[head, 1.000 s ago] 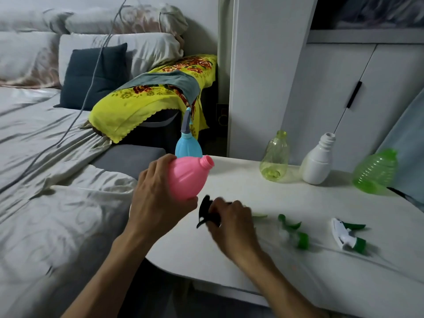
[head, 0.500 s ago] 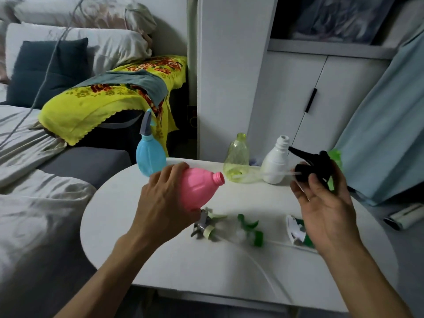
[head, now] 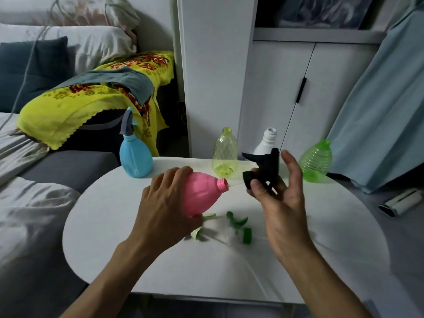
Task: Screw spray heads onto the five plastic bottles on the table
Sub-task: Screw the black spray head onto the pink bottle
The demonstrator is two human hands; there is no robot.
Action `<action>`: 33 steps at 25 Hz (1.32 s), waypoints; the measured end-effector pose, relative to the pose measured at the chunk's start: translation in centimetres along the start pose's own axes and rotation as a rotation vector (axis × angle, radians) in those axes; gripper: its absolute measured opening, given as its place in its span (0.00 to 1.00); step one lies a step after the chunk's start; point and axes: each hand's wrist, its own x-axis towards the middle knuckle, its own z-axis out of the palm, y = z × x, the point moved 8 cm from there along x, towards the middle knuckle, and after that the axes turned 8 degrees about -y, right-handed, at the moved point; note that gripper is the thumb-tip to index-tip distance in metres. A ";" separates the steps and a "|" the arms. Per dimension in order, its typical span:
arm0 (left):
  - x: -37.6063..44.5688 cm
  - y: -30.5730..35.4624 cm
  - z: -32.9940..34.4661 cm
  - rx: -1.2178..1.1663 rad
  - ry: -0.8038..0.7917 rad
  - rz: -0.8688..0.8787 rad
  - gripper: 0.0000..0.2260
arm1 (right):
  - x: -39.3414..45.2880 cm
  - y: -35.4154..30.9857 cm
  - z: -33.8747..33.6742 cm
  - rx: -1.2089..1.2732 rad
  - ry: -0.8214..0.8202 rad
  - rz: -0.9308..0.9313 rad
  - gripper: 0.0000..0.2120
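Note:
My left hand (head: 164, 207) grips a pink bottle (head: 202, 193) tilted with its open neck pointing right, above the white round table (head: 110, 226). My right hand (head: 278, 198) pinches a black spray head (head: 263, 168) just right of that neck; its thin clear tube reaches toward the neck opening. A blue bottle (head: 135, 157) with a grey spray head fitted stands at the back left. Without heads, a yellow-green bottle (head: 224, 152), a white bottle (head: 267, 143) and a green ribbed bottle (head: 317, 160) stand along the back edge. Loose green spray heads (head: 238, 226) lie under my hands.
A bed with grey sheets lies to the left. A stool under a yellow floral cloth (head: 91, 99) stands behind the table. White cupboard doors (head: 298, 92) rise at the back, a blue curtain (head: 378, 99) hangs at the right, and a small white roller (head: 401, 201) lies on the floor.
My right hand lifted the black spray head off the table, swung it out right, then brought it left and close to the pink bottle's neck. The pink bottle has tilted further down.

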 end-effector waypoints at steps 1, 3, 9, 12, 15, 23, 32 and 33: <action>0.0 0.0 -0.1 -0.005 0.003 -0.001 0.44 | -0.2 0.2 0.4 -0.032 -0.021 -0.015 0.33; -0.1 0.1 -0.3 0.006 0.007 0.009 0.44 | -0.3 0.3 0.9 -0.089 -0.055 -0.042 0.30; -0.6 -0.2 -1.3 0.009 0.024 0.018 0.43 | -0.6 0.9 2.7 -0.338 -0.215 -0.022 0.23; -0.7 -0.7 -1.8 -0.004 0.019 0.019 0.44 | -0.6 -0.4 2.8 -0.771 -0.273 -0.149 0.22; -0.9 -0.5 -1.9 0.028 -0.005 0.058 0.43 | -0.9 -2.0 3.2 -1.311 -0.232 -0.425 0.18; -1.5 0.0 -2.3 0.090 -0.009 0.160 0.43 | -2.3 0.4 5.6 -1.191 -0.613 -0.325 0.18; -1.8 0.6 -2.3 0.163 0.000 0.177 0.43 | -2.6 -0.7 5.8 -1.137 -0.538 -0.398 0.18; -1.8 0.7 -2.3 0.161 0.015 0.175 0.43 | -2.4 -0.7 5.3 -1.045 -0.507 -0.308 0.19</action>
